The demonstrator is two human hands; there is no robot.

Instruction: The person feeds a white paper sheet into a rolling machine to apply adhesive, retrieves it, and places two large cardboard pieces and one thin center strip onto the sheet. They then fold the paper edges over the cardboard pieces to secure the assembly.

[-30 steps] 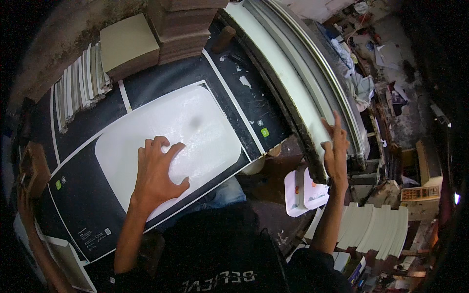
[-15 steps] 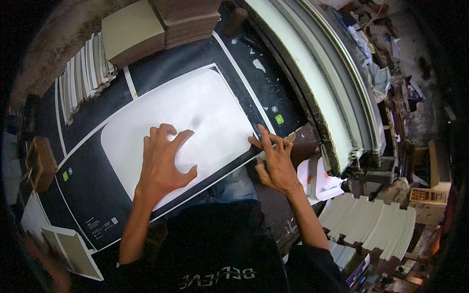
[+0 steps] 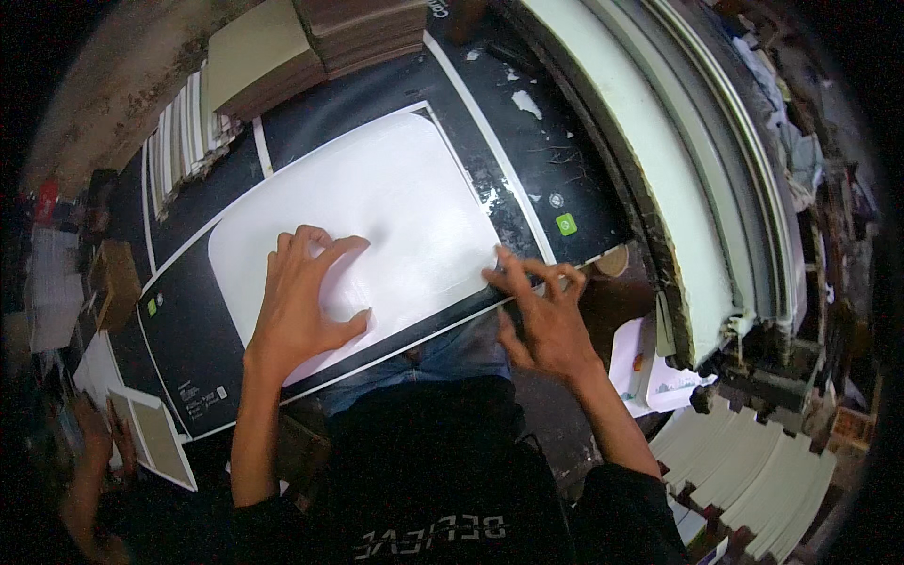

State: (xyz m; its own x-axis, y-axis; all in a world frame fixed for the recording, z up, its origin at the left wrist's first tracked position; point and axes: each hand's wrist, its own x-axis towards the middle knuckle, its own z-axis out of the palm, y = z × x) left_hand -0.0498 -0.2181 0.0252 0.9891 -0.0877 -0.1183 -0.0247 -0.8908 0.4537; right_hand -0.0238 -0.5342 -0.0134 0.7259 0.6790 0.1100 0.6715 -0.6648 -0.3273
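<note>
Beneath the hands (image 3: 299,306) (image 3: 551,330), white sheet (image 3: 419,212).

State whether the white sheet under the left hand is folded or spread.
Spread: the white sheet lies flat across the black surface, with no fold visible around the left hand.

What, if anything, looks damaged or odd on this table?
The black table covering looks marred: a ragged pale patch and smaller flecks show beyond the white sheet, toward the upper right, breaking the dark surface. I can't tell tears from stuck scraps.
</note>
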